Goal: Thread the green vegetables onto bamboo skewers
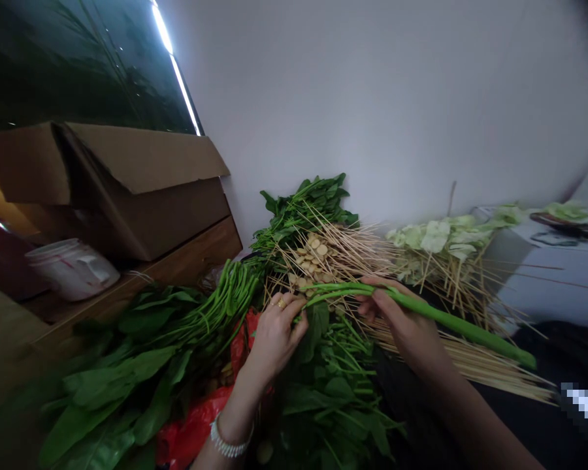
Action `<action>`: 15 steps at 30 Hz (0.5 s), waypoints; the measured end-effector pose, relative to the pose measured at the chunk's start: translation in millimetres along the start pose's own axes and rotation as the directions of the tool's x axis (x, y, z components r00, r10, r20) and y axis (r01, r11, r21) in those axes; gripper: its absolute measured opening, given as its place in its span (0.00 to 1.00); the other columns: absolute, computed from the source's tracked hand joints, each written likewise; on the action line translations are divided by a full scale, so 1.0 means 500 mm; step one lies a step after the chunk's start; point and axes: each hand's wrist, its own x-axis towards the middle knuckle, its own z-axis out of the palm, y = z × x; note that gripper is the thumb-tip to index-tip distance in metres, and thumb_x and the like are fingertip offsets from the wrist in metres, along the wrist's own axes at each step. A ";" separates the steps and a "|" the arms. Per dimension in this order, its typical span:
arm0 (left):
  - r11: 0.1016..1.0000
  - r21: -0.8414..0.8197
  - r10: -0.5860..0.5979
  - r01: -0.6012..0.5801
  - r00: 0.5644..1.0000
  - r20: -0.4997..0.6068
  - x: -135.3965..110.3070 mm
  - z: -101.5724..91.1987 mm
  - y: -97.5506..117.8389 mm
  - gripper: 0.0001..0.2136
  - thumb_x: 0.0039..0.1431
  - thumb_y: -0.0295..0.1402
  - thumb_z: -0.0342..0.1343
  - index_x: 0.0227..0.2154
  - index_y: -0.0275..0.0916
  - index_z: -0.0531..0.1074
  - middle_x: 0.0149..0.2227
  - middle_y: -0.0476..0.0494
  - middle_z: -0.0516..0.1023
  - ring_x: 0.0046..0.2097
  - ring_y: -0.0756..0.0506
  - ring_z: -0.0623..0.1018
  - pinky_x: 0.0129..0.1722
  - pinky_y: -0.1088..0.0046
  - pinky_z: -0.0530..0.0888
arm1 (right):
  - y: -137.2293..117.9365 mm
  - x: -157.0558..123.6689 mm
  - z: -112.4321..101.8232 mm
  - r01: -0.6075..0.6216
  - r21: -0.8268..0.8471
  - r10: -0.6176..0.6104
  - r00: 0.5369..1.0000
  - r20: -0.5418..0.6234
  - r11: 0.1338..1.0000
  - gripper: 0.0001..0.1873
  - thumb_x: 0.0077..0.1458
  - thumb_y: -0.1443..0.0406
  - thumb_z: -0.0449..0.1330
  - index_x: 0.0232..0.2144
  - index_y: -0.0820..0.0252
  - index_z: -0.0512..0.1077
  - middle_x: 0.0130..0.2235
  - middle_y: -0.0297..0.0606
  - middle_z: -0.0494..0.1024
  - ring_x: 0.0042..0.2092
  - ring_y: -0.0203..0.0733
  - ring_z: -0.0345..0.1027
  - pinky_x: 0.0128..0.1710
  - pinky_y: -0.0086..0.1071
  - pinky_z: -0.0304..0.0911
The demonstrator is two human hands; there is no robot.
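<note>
My right hand (392, 313) is closed around a long green vegetable stalk (463, 329), whose thick end points to the lower right. The stalk splits into thinner stems toward my left hand (279, 326). There my left fingers pinch at the thin stem end, and a dark green leaf (317, 326) hangs just beside them. Below both hands lies a heap of leafy greens (338, 385). Behind them are skewered pale round slices (314, 251), fanned out with their bamboo sticks (362, 251).
More greens (176, 339) lie at left beside a red plastic bag (196, 424). Loose bamboo skewers (490, 375) lie at right, with skewered cabbage pieces (436, 235) behind. A cardboard box (161, 215) and a white jug (73, 267) stand on a wooden ledge (206, 251). A wall (372, 98) rises behind.
</note>
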 end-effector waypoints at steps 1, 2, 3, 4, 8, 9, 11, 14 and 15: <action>1.000 0.014 -0.008 0.008 1.000 0.002 -0.001 0.001 -0.001 0.09 0.61 0.27 0.48 0.36 0.37 0.75 0.35 0.40 0.76 0.39 0.43 0.71 0.44 0.64 0.67 | 0.000 0.001 -0.001 0.003 -0.011 -0.003 1.000 0.001 1.000 0.17 0.58 0.58 0.61 0.48 0.54 0.72 0.33 0.37 0.80 0.33 0.40 0.72 0.29 0.32 0.68; 0.999 0.016 -0.028 0.028 1.000 -0.001 -0.002 0.002 -0.003 0.09 0.60 0.27 0.48 0.33 0.37 0.74 0.33 0.41 0.75 0.37 0.43 0.70 0.42 0.65 0.67 | -0.001 0.001 -0.002 0.004 -0.021 -0.004 1.000 0.001 1.000 0.16 0.58 0.58 0.61 0.47 0.55 0.72 0.32 0.37 0.79 0.32 0.39 0.72 0.29 0.32 0.68; 0.998 0.000 -0.059 0.059 0.998 -0.011 -0.002 0.002 -0.004 0.09 0.60 0.27 0.48 0.30 0.38 0.73 0.31 0.43 0.74 0.36 0.43 0.70 0.40 0.66 0.67 | 0.000 0.001 -0.001 0.003 -0.029 -0.003 1.000 0.005 1.000 0.15 0.58 0.58 0.61 0.46 0.55 0.73 0.31 0.36 0.79 0.32 0.39 0.72 0.29 0.32 0.68; 0.994 -0.038 -0.102 0.101 0.994 -0.030 -0.002 0.003 -0.006 0.10 0.59 0.27 0.47 0.27 0.38 0.72 0.29 0.44 0.73 0.35 0.44 0.69 0.39 0.67 0.66 | 0.001 0.000 0.000 0.001 -0.033 0.000 1.000 0.010 0.999 0.15 0.58 0.57 0.61 0.46 0.56 0.74 0.31 0.36 0.79 0.32 0.39 0.72 0.30 0.31 0.68; 0.882 -0.354 -0.372 0.311 0.921 -0.118 0.007 0.003 -0.016 0.12 0.58 0.29 0.45 0.21 0.40 0.66 0.24 0.49 0.68 0.31 0.47 0.68 0.34 0.72 0.64 | 0.013 -0.002 0.016 -0.028 -0.050 0.031 0.998 0.054 0.998 0.15 0.57 0.56 0.60 0.43 0.57 0.75 0.32 0.37 0.79 0.32 0.39 0.72 0.29 0.31 0.68; 0.825 -0.436 -0.446 0.358 0.887 -0.116 0.009 0.002 -0.021 0.11 0.58 0.30 0.46 0.21 0.40 0.66 0.24 0.50 0.67 0.30 0.47 0.68 0.32 0.74 0.64 | 0.017 -0.003 0.019 -0.037 -0.058 0.042 0.997 0.071 0.998 0.15 0.58 0.56 0.60 0.43 0.57 0.74 0.32 0.37 0.79 0.32 0.39 0.72 0.29 0.31 0.68; 0.707 -0.568 -0.573 0.421 0.812 -0.111 0.014 -0.003 -0.036 0.10 0.56 0.32 0.47 0.21 0.39 0.66 0.23 0.51 0.67 0.28 0.49 0.67 0.28 0.76 0.63 | 0.021 -0.002 0.022 -0.053 -0.049 0.058 0.995 0.087 0.997 0.15 0.58 0.55 0.60 0.42 0.57 0.74 0.33 0.38 0.79 0.32 0.39 0.72 0.29 0.31 0.68; 0.554 -0.722 -0.703 0.415 0.698 -0.139 0.018 -0.022 -0.062 0.07 0.54 0.32 0.48 0.22 0.39 0.64 0.26 0.50 0.71 0.29 0.49 0.70 0.29 0.77 0.66 | 0.024 0.006 0.014 -0.060 0.039 0.060 0.998 0.014 0.997 0.14 0.57 0.55 0.60 0.41 0.57 0.73 0.32 0.37 0.79 0.31 0.38 0.72 0.28 0.30 0.67; 0.519 -0.757 -0.725 0.397 0.674 -0.143 0.019 -0.031 -0.068 0.06 0.54 0.32 0.48 0.23 0.40 0.64 0.26 0.49 0.72 0.30 0.48 0.71 0.31 0.76 0.67 | 0.025 0.009 0.009 -0.059 0.065 0.061 0.998 -0.027 0.996 0.14 0.57 0.54 0.61 0.40 0.57 0.73 0.31 0.36 0.79 0.30 0.38 0.72 0.27 0.30 0.67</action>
